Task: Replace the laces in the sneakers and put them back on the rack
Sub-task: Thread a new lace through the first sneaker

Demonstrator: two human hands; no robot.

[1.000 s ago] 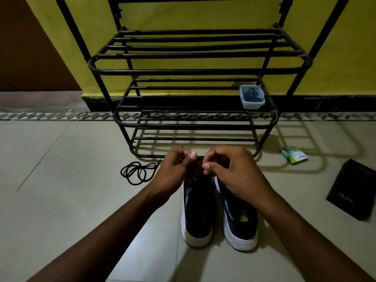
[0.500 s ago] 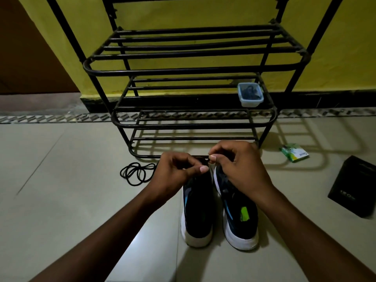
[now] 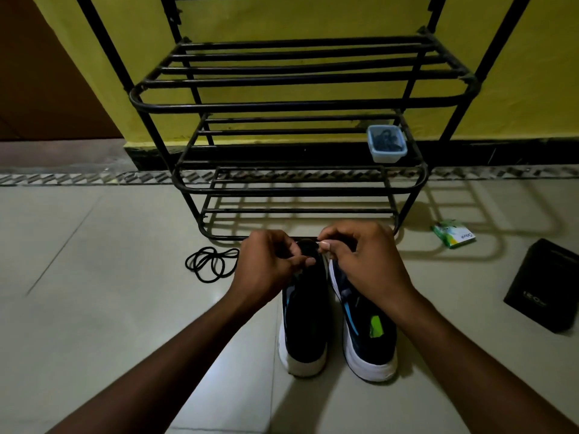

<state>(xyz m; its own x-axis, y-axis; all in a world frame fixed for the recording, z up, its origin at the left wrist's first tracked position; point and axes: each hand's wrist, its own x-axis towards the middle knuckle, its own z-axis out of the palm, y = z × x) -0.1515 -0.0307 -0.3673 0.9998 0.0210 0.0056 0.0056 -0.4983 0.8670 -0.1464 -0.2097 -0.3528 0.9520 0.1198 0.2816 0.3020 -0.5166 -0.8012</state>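
Observation:
Two dark blue sneakers with white soles stand side by side on the floor, heels toward me: the left sneaker (image 3: 305, 324) and the right sneaker (image 3: 368, 336). My left hand (image 3: 266, 270) and my right hand (image 3: 363, 261) meet over the toe end of the left sneaker, fingers pinched on a thin black lace there. The lace itself is mostly hidden by my fingers. A loose coil of black lace (image 3: 211, 263) lies on the floor to the left. The black metal shoe rack (image 3: 297, 104) stands just beyond the shoes.
A small clear plastic box (image 3: 388, 147) with dark contents sits on the rack's middle shelf at the right. A green and white packet (image 3: 454, 236) and a black box (image 3: 545, 283) lie on the tiled floor to the right. A yellow wall is behind the rack.
Both hands stayed over the left sneaker's front, with small finger movements on the lace. The right thumb and forefinger now pinch higher. The shoes have not moved.

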